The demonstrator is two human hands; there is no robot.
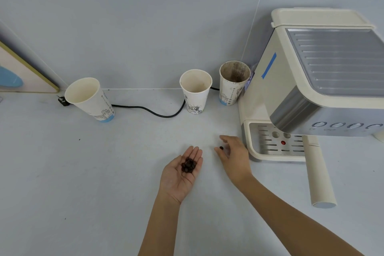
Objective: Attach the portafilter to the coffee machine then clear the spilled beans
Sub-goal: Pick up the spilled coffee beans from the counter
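Observation:
A cream coffee machine point(291, 72) stands at the right. The portafilter sits under its head, and the long cream handle point(320, 174) sticks out toward me. My left hand point(180, 176) lies palm up over the white counter, cupping a small pile of dark coffee beans point(188, 165). My right hand point(233, 157) hovers just to its right, near the machine's drip tray point(276, 141), with its fingers curled around one coffee bean point(221, 148); whether the bean is pinched or lies on the counter I cannot tell.
Three paper cups stand along the back wall: a tilted one point(89, 100) at the left, a middle one point(196, 90), and a coffee-stained one point(233, 82) beside the machine. A black power cord point(153, 111) runs behind them. A framed board point(22, 72) leans at the far left.

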